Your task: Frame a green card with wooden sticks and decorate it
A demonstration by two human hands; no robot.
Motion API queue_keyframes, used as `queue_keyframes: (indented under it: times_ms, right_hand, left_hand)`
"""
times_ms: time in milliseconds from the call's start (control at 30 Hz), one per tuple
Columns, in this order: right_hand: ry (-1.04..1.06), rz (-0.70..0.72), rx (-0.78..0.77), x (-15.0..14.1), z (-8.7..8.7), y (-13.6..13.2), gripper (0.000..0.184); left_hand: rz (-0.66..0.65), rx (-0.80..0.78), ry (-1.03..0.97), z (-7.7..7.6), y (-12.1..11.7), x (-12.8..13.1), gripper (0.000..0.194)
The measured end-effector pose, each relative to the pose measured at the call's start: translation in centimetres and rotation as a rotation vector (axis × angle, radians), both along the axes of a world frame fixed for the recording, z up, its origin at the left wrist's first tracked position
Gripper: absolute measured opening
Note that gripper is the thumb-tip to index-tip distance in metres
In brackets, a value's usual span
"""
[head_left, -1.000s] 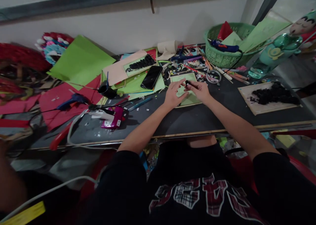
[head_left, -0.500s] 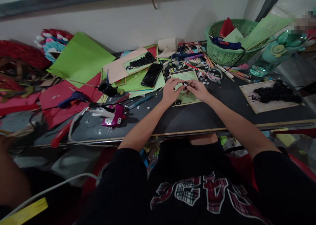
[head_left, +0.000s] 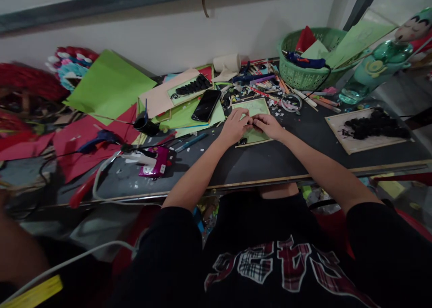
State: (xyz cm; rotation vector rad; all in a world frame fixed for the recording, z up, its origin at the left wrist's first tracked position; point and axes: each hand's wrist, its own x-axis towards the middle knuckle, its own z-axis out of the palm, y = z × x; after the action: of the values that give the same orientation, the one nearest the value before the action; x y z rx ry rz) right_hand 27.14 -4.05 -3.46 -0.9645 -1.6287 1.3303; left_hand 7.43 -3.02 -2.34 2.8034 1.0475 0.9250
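Over a light green panel with a thin wooden frame [head_left: 257, 104], my left hand [head_left: 235, 127] and my right hand [head_left: 269, 126] meet fingertip to fingertip. Both are closed in a pinch. Whatever sits between the fingertips is tiny and mostly covered by them; I cannot make it out now. A small shiny black piece [head_left: 243, 141] rests at the panel's near left corner, just below my left hand. Behind my left hand lies a black phone [head_left: 206, 105] on green sheets.
Behind stand a green basket [head_left: 297, 76] and a green bottle [head_left: 362, 80]. A clear tape roll [head_left: 291, 103] lies near my right hand; a framed panel with black pieces [head_left: 337, 132] lies right. Leftward are a blue glue gun [head_left: 101, 138], a black cup [head_left: 146, 127] and a purple box [head_left: 155, 163].
Half a second ago a small black piece showed between my fingertips; now the fingers cover it. My hands have drawn closer together, and the view has shifted slightly.
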Motion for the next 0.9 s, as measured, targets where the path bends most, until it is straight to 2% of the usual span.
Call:
queue_keyframes:
  times_ms: [300, 467, 633, 900]
  right_hand:
    - [-0.009, -0.020, 0.000, 0.00, -0.57, 0.20, 0.038]
    - [-0.018, -0.032, 0.006, -0.04, -0.67, 0.15, 0.032]
    - [-0.013, 0.009, -0.014, 0.25, -0.26, 0.25, 0.033]
    - [0.063, -0.015, -0.074, 0.18, 0.07, 0.42, 0.024]
  left_hand:
    - [0.060, 0.019, -0.053, -0.51, 0.05, 0.14, 0.032]
    - [0.031, -0.005, -0.050, -0.46, 0.15, 0.13, 0.025]
    - [0.028, -0.019, -0.062, -0.38, 0.08, 0.30, 0.021]
    - [0.027, 0.032, -0.068, -0.84, -0.09, 0.37, 0.011]
